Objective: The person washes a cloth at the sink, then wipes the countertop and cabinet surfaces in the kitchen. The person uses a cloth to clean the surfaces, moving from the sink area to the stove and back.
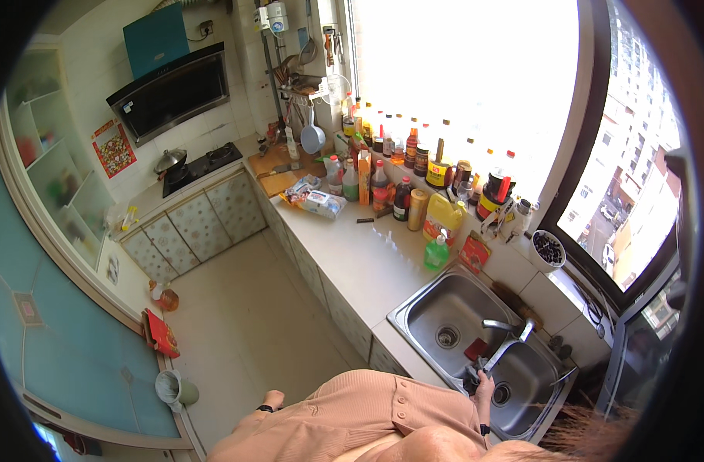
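My right hand point(483, 388) is closed on a dark grey cloth point(473, 372) at the divider of the stainless steel double sink point(424, 297). Just beyond it the faucet point(502, 326) reaches over the basins. A dark red sponge or pad point(475, 349) lies in the basin on the left, beside its drain. My left hand point(274, 398) hangs low at my side over the floor, a dark band at its wrist; its fingers look curled, and I see nothing in it.
Along the window side of the counter point(352, 254) stand many sauce bottles, a yellow jug point(441, 216) and a green pump bottle point(436, 252). A wipes pack point(319, 203) lies near a wooden cutting board point(279, 182). On the floor are a waste bin point(187, 391) and a red box point(162, 334).
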A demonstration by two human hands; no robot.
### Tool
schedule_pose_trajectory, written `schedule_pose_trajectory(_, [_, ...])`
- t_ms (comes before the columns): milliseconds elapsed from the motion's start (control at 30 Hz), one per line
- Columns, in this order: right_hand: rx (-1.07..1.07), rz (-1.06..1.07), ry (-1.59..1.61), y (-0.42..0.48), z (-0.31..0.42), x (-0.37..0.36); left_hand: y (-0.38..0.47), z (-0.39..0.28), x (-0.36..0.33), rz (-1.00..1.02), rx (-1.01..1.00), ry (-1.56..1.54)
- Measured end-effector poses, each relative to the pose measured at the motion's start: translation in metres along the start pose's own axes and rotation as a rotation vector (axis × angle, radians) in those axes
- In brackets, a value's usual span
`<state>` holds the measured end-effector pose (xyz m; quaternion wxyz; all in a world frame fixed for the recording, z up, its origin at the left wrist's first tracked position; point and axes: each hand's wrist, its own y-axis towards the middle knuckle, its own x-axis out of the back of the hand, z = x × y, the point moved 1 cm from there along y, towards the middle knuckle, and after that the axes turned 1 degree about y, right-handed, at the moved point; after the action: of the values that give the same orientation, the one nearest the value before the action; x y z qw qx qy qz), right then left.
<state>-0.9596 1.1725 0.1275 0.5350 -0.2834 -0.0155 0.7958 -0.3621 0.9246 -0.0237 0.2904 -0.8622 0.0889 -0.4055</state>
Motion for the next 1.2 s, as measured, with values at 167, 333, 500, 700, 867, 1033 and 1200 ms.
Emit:
schedule_pose_trajectory(167, [-0.083, -0.022, -0.03, 0.002, -0.004, 0.013, -0.018, 0.019, -0.01, -0.015, 0.232, -0.085])
schedule_pose_trajectory(333, [-0.084, -0.065, -0.022, 0.001, -0.005, 0.025, -0.008, 0.032, -0.008, 0.042, -0.074, -0.034])
schedule_pose_trajectory(500, [0.049, -0.117, -0.228, -0.013, -0.002, 0.035, 0.005, 0.057, -0.018, 0.068, 0.096, -0.318])
schedule_pose_trajectory(700, [0.782, -0.04, -1.253, -0.059, 0.012, 0.037, -0.009, 0.071, -0.012, 0.125, 0.124, -0.236])
schedule_pose_trajectory(867, [0.817, 0.427, -1.632, -0.071, -0.001, 0.039, -0.034, 0.065, 0.006, 0.089, 0.155, -0.224])
schedule_pose_trajectory(1033, [0.722, 0.73, -1.65, -0.039, -0.029, -0.017, -0.055, 0.06, 0.023, 0.035, 0.123, -0.256])
schedule_pose_trajectory(1200, [0.78, 0.901, -1.59, -0.006, -0.065, -0.121, -0.039, 0.094, 0.013, 0.037, 0.162, -0.183])
